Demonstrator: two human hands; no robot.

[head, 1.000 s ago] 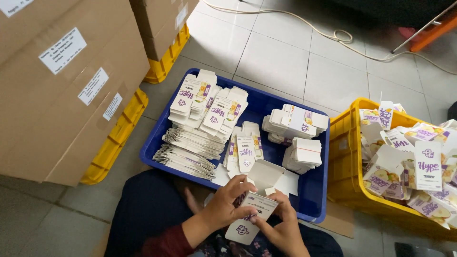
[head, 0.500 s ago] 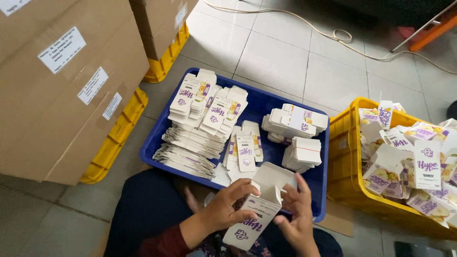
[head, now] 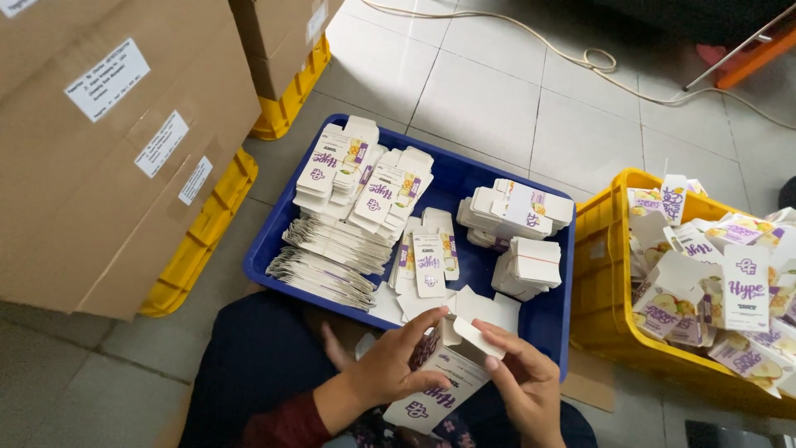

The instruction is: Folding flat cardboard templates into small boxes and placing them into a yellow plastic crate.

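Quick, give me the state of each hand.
Left hand: closed around the small white carton.
Right hand: fingertips pinching the carton's end flap.

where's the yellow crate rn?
In the head view the yellow crate sits on the tiled floor at the right edge, right beside the blue tray, piled with folded-up white and purple cartons.

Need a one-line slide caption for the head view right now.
Left hand holds a small white carton while right hand folds its flap, above a blue tray of flat cartons.
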